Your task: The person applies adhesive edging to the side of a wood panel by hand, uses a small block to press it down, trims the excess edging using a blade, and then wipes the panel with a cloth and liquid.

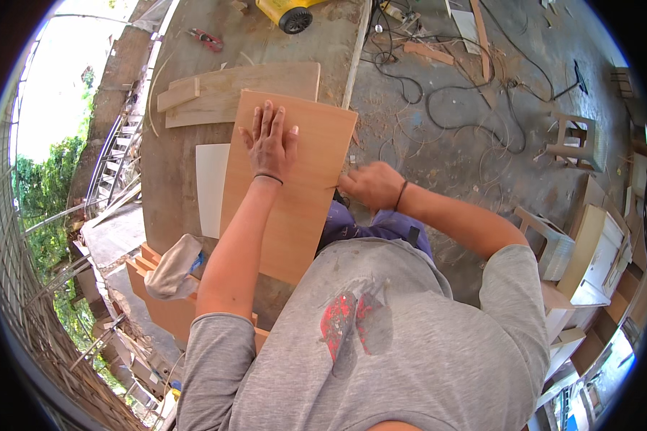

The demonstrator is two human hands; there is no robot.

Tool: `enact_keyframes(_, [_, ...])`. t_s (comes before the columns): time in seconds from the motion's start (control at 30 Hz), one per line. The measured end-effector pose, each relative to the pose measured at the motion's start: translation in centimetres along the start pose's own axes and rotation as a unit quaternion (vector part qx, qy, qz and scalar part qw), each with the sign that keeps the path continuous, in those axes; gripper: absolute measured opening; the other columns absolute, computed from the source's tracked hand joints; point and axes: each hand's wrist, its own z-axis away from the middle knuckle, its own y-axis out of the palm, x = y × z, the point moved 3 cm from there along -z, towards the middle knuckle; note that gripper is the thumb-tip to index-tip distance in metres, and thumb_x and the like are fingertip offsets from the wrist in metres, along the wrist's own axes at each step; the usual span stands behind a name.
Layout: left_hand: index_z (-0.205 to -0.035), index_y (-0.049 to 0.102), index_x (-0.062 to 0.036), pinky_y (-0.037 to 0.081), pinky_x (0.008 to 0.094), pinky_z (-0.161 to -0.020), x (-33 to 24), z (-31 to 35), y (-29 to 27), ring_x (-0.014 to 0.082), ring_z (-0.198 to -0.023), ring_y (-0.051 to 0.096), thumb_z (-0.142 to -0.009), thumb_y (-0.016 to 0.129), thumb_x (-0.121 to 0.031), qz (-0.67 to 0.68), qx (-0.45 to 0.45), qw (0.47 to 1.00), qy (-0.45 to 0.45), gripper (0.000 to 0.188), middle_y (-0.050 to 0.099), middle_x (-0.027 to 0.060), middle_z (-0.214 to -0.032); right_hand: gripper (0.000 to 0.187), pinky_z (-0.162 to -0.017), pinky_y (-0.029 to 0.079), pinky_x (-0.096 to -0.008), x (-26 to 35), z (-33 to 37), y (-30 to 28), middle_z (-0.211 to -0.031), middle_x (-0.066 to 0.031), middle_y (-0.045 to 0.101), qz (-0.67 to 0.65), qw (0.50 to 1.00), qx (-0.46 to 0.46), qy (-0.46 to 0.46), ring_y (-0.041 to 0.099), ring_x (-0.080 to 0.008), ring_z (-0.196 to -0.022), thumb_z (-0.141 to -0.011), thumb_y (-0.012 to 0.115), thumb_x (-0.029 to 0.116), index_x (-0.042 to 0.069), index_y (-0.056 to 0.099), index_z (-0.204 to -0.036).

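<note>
Left hand [269, 142] lies flat, fingers spread wide, palm down on the upper part of the brown board [287, 183], holding nothing; a thin dark band sits at the wrist. Right hand [370, 185] is closed at the board's right edge, about halfway along it, fingers curled tight; whether it grips a small tool or only the edge cannot be told, since the fingertips hide the contact point. A dark band sits on this wrist too. Brown board is a long rectangular panel, tilted slightly, lying on the concrete slab [172, 172], its near end running toward the person's body. Just left of the board, partly under it, lies a white panel [211, 183]. Beyond the board's far end lie pale wood planks [244, 90], a short block on top of them. Farther beyond the board, a yellow power tool [289, 13] and a small red hand tool [207, 39]. Right of the board, black cables [446, 100] loop over the dusty floor among wood scraps. Left of the board's near end, a crumpled grey cloth [174, 267] rests on stacked brown boards.
</note>
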Motion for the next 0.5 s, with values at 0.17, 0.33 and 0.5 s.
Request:
enact_keyframes(0.17, [-0.136,0.048,-0.0153,0.006,0.0623,-0.112,-0.5,-0.1,-0.2,0.0284,-0.143,0.023,-0.093,0.05,-0.037,0.009,-0.002,1.0,0.007,0.049,0.032,0.0067,-0.152,0.015,-0.049,0.052,-0.0384,-8.5,-1.8,-4.0,-0.071,-0.0059,0.065,0.122,0.98,-0.054,0.15,0.066,-0.0261,-0.061,-0.082,0.055,0.015,0.014,0.06,-0.097])
enact_keyframes(0.33, [-0.136,0.049,-0.0155,0.006,0.0622,-0.112,-0.2,0.3,-0.3,0.0286,-0.143,0.023,-0.093,0.05,-0.037,0.007,0.0,1.0,-0.008,0.048,0.033,0.0066,-0.152,0.018,-0.049,0.051,-0.0398,-1.7,-0.8,-1.9,-0.071,-0.0077,0.065,-0.014,0.999,-0.029,0.019,0.066,-0.0269,-0.062,-0.083,0.054,0.016,0.013,0.058,-0.1])
enact_keyframes(0.5, [-0.137,0.047,-0.0173,0.008,0.0593,-0.113,-0.7,-0.3,-0.4,0.0269,-0.142,0.025,-0.093,0.05,-0.034,-0.012,-0.003,1.0,-0.002,0.047,0.033,0.0028,-0.152,0.021,-0.049,0.052,-0.0384,-4.4,-1.8,-2.8,-0.073,-0.0083,0.065,0.101,0.985,0.042,0.134,0.066,-0.0265,-0.062,-0.082,0.054,0.016,0.014,0.058,-0.103])
